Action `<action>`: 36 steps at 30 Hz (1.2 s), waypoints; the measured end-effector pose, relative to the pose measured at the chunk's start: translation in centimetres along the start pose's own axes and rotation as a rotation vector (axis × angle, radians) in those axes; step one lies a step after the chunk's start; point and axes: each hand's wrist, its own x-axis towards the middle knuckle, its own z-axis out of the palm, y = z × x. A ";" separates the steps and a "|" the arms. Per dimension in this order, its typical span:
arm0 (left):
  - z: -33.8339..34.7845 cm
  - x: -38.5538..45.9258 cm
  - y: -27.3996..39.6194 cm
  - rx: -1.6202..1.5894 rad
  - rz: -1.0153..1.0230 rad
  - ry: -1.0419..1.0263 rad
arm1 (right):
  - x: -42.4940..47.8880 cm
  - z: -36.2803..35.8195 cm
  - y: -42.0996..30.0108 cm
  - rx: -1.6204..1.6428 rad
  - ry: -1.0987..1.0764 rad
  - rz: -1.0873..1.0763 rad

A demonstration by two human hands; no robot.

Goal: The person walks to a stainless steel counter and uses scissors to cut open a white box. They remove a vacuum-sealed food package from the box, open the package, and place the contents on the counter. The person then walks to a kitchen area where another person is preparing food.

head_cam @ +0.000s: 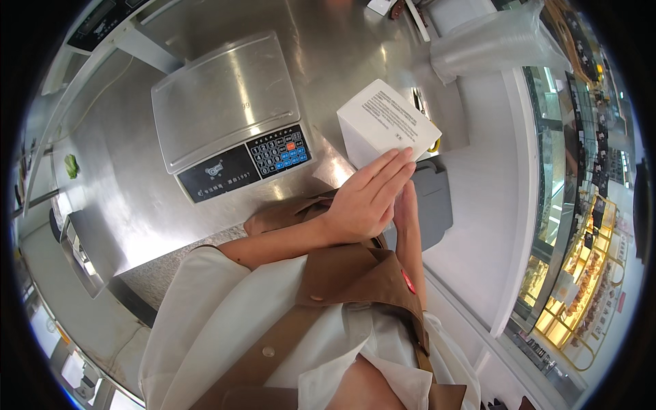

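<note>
My left hand [366, 197] reaches in from the left with its fingers straight, their tips on the near edge of a white cardboard box [392, 120]. The box has printed writing on its upper face and sits tilted in the view above the steel counter. Beside and partly behind the left hand is my right hand [406, 202], near the box's lower corner; its palm and most of its fingers are hidden, so its hold cannot be told. Left of the box stands an electronic scale [225, 102] with a bare metal pan and a keypad.
The stainless steel counter [118, 169] carries a small green leafy piece [71, 166] at left. A clear plastic bag [487, 43] lies at upper right. Scissors-like tools [419, 100] show behind the box. A grey plastic bin [433, 200] stands at right, near a glass display case [551, 215].
</note>
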 end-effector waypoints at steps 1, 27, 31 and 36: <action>0.0 0.1 -0.1 0.014 0.010 0.001 | 0.4 0.5 -0.1 -0.015 0.001 -0.001; 0.8 -1.7 1.9 -0.648 -0.401 -0.434 | -10.0 7.6 -9.3 0.340 0.266 -0.395; 0.6 0.7 3.3 -1.609 -1.020 -0.561 | -13.3 11.2 -8.1 0.064 0.198 -0.579; -0.5 2.3 3.8 -1.619 -1.174 -0.368 | -13.4 11.8 -6.3 -1.147 0.299 -1.339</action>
